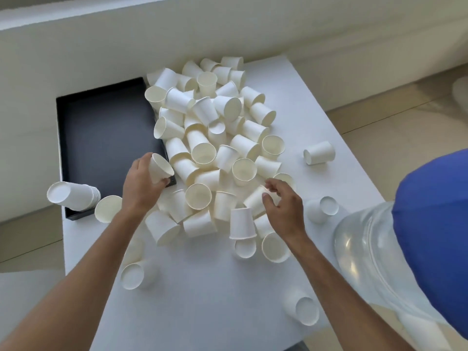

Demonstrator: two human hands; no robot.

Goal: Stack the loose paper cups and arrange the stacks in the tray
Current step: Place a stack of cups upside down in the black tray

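1. Our left hand (143, 184) grasps one white paper cup (160, 167), fingers wrapped around its wall, mouth tilted toward 4 o'clock. The hand sits over the near right corner of the black tray (109, 138).
2. Our right hand (282, 207) pinches another cup (255, 200) lying on its side at the near edge of the heap, thumb on its wall and fingers curled over its rim.
3. The heap of loose cups (215, 138) covers the middle of the white table (202, 300), running from 12 o'clock down to the hands, just beside the tray's right wall.
4. A short stack of nested cups (73, 196) lies on its side at 9 o'clock, resting on the tray's near left corner, base facing left.
5. Single cups lie scattered apart: one (319, 153) at 2 o'clock, one (323, 209) at 3 o'clock, one (305, 310) at 5 o'clock, one (134, 274) at 7 o'clock.
6. A clear plastic water jug (374, 262) and a blue form (435, 236) fill the view at 4 o'clock.
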